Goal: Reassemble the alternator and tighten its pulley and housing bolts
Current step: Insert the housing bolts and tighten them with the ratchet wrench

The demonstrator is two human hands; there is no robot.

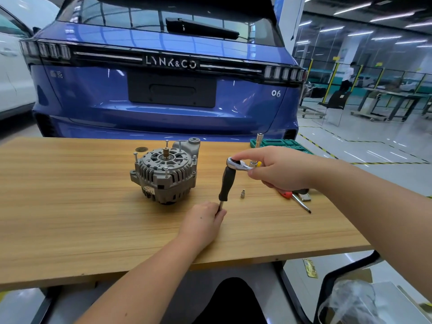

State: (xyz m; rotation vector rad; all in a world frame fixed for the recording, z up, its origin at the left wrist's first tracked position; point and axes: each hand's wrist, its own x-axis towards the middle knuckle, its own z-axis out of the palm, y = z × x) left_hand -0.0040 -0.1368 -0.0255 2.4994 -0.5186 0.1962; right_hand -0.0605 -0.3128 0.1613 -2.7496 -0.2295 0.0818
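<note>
- Two hands are on the tooling, none on the alternator (164, 170), which sits on the wooden table (70, 206) just left of your tools, shaft end up, with several long housing bolts (166, 171) standing proud and plainly not run down.
- Your left hand (203, 222) pinches the bare metal shaft below the black driver handle (227, 183), fingers curled round it; keep that grip low and firm so the handle stays upright.
- Your right hand (278, 169) grips the ratchet (238, 164), thumb pressing on its head at the top of the handle. Whether the drive is fully seated I cannot tell, so push straight down and give it a tug before trusting it.
- A small socket (243, 194) stands on the table just right of the handle; it looks like the next piece to fit, so check it against a bolt head first.
- When you move to the bolts, I would bring each down a little in turn, crosswise, so the housing halves close evenly.
- Steady the alternator body with your free hand; it will likely roll under torque.
</note>
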